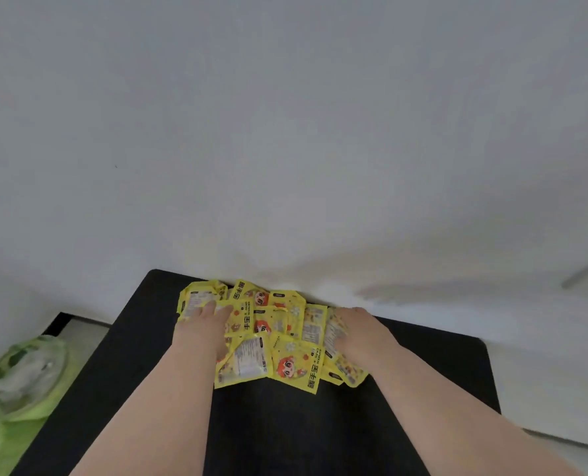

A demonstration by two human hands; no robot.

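- Left hand (201,326) lies flat on the left part of the pile of yellow packets (279,338), fingers straight and pressing down. It grips nothing.
- My right hand (356,329) sits against the right flank of the pile, over its outer packets. The fingers are blurred, so I cannot tell whether they curl round a packet or only rest there.
- The pile lies on the black table (285,424), at its far edge where it meets the white wall (285,132). The rearmost packets are right up against the wall.
- The packets overlap one another, some showing a cartoon print and some the label side. The nearest packet (296,367) pokes a corner toward me.
- For room to move, I see a broad stretch of black tabletop on the near side of the pile, between my forearms. A narrower strip runs from the pile to the table's left edge, and a wider one to the rounded far right corner.
- Beyond the left edge, lower down, sits a green bag (21,379) with clear plastic on it, well apart from the pile.
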